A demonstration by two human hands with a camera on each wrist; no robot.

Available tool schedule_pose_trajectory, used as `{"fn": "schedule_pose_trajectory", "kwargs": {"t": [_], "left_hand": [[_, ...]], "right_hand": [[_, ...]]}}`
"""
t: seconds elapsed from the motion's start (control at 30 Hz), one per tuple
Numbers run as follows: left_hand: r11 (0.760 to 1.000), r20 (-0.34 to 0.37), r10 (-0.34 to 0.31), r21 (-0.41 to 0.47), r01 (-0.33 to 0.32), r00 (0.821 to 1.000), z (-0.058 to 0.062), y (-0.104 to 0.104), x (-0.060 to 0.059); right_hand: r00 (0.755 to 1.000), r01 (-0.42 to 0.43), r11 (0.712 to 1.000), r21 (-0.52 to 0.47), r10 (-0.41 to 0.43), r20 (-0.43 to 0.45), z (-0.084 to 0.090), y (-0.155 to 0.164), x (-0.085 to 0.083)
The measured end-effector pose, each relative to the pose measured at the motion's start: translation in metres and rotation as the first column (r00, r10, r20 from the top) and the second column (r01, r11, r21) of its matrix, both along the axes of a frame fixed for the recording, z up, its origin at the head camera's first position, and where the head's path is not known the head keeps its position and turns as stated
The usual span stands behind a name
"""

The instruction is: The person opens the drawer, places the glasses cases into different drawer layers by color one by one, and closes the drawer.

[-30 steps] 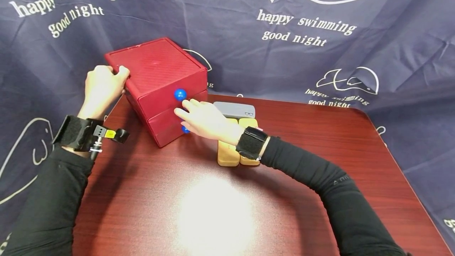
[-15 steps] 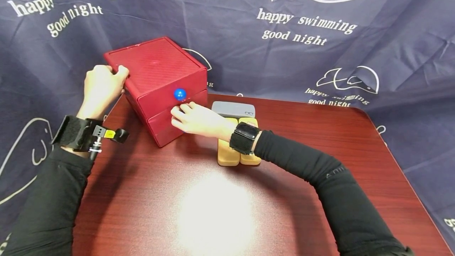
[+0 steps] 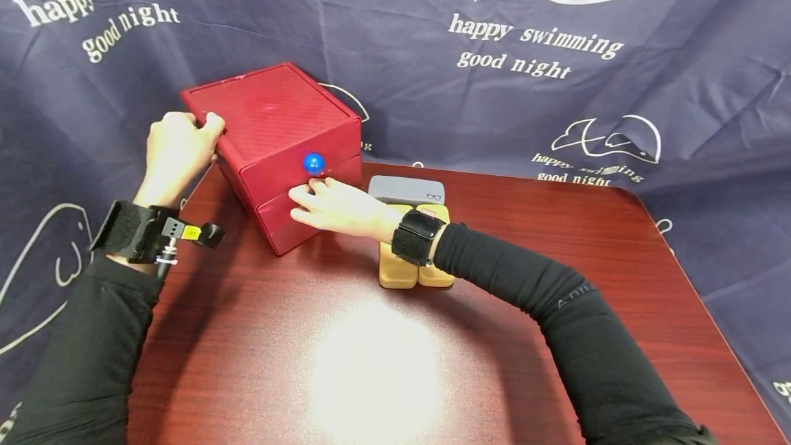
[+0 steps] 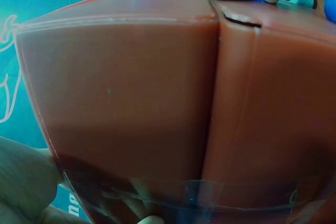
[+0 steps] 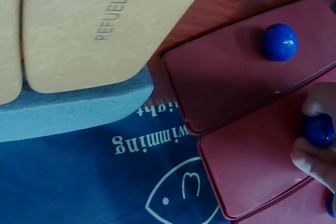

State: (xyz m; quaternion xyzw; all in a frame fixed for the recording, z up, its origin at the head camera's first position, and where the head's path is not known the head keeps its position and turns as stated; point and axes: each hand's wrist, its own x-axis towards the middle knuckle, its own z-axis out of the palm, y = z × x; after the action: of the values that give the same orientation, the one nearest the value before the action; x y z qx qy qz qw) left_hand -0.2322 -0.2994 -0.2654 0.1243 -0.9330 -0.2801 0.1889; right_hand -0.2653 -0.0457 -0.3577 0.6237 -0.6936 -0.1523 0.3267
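A red drawer box (image 3: 266, 112) stands at the back left of the table, with round blue knobs on its front. My left hand (image 3: 185, 150) grips its upper left edge, the thumb lying over the top. On the front, my right hand (image 3: 336, 208) pinches the middle drawer's blue knob (image 5: 318, 129) between thumb and fingers; the head view hides that knob behind the hand. Above the fingers, the top drawer's blue knob (image 3: 314, 163) is uncovered. In the right wrist view the bottom drawer's blue knob (image 5: 280, 42) shows free. The drawer fronts look nearly flush.
Beside the box, two yellow cases (image 3: 397, 271) lie side by side, partly under my right wrist. Behind them is a grey glasses case (image 3: 404, 189). A dark blue printed cloth (image 3: 395, 108) hangs close behind the reddish-brown table (image 3: 525, 376).
My right hand has moved slightly left and down, its fingers closing on the middle knob. The bottom knob is now covered in the head view. My left hand has stayed on the box edge.
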Motion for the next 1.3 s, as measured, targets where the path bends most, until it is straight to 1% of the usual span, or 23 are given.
{"fn": "schedule_pose_trajectory", "kwargs": {"t": [0.2, 0.37, 0.57, 0.83, 1.0, 1.17, 1.23, 1.3], "left_hand": [[1.000, -0.002, 0.000, -0.003, 0.000, 1.000, -0.001, 0.000, -0.001], [1.000, -0.009, 0.001, -0.003, -0.001, 1.000, -0.001, 0.000, 0.000], [1.000, -0.015, -0.001, -0.007, 0.001, 1.000, 0.000, 0.000, 0.000], [1.000, -0.013, -0.006, -0.007, 0.006, 1.000, 0.000, 0.000, 0.000], [1.000, -0.015, -0.009, -0.008, 0.008, 1.000, 0.000, 0.000, 0.001], [1.000, -0.010, -0.008, -0.006, 0.008, 1.000, 0.000, 0.000, 0.001], [1.000, -0.008, -0.008, -0.006, 0.008, 1.000, 0.000, 0.000, 0.001], [1.000, -0.002, -0.005, -0.006, 0.005, 1.000, 0.000, -0.001, 0.001]], "right_hand": [[0.999, 0.027, 1.000, 0.006, -0.027, 0.043, 0.003, -0.004, 0.002], [0.994, 0.032, 0.999, 0.018, -0.034, 0.100, 0.005, -0.004, 0.003], [0.976, 0.050, 0.995, 0.085, -0.067, 0.206, 0.007, 0.002, 0.008], [0.960, 0.051, 0.991, 0.127, -0.084, 0.266, 0.011, 0.013, 0.020], [0.960, 0.045, 0.989, 0.142, -0.082, 0.266, 0.014, 0.021, 0.029], [0.943, 0.051, 0.981, 0.186, -0.108, 0.315, 0.017, 0.031, 0.038], [0.952, 0.044, 0.984, 0.171, -0.094, 0.292, 0.016, 0.034, 0.040], [0.969, 0.028, 0.990, 0.135, -0.060, 0.241, 0.013, 0.038, 0.043]]}}
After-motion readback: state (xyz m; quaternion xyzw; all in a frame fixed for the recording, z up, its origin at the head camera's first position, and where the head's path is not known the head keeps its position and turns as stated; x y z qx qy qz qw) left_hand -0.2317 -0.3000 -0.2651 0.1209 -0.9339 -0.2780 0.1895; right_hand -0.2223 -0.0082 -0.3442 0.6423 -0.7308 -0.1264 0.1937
